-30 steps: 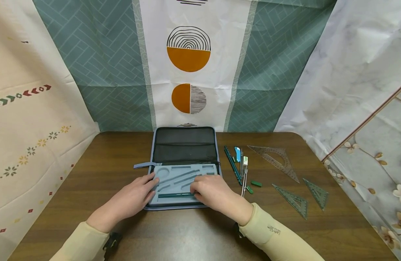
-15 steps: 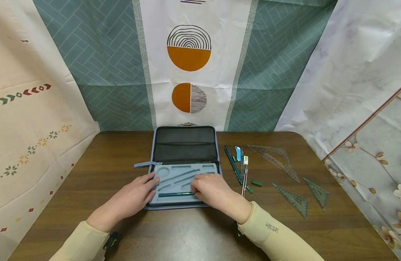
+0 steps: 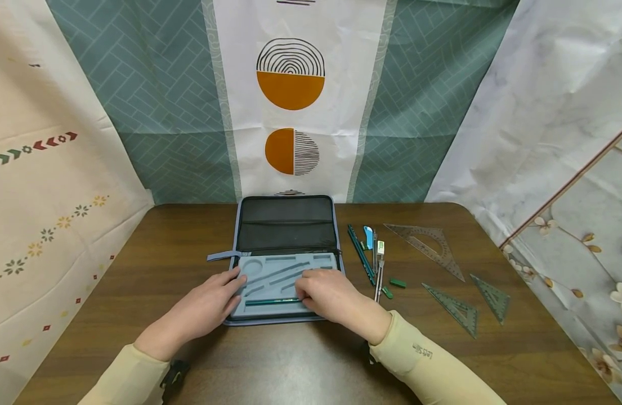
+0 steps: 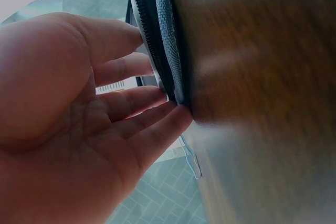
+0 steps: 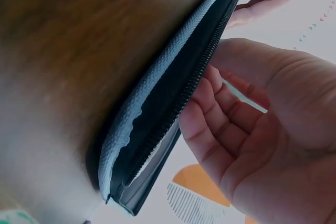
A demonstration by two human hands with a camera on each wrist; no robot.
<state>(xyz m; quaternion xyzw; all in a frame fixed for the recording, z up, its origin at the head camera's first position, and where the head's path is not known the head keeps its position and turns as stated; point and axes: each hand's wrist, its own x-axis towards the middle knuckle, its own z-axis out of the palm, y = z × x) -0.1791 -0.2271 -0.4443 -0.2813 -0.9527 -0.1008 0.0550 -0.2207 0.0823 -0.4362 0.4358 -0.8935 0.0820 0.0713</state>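
Pencil (image 3: 272, 301) lies in tray (image 3: 274, 268); left grip (image 3: 211, 301) spread; cannot tell if right grip (image 3: 329, 293) pinches it

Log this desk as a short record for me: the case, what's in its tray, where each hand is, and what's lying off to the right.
Case: zip case, open on the table
Tray: light blue tray, moulded slots, one dark green pencil along the near edge
Left hand: fingers resting on the left side
Right hand: over the pencil's right end, grip hidden
Off right: loose pencils, white eraser, clear triangle, two green set squares, other small items
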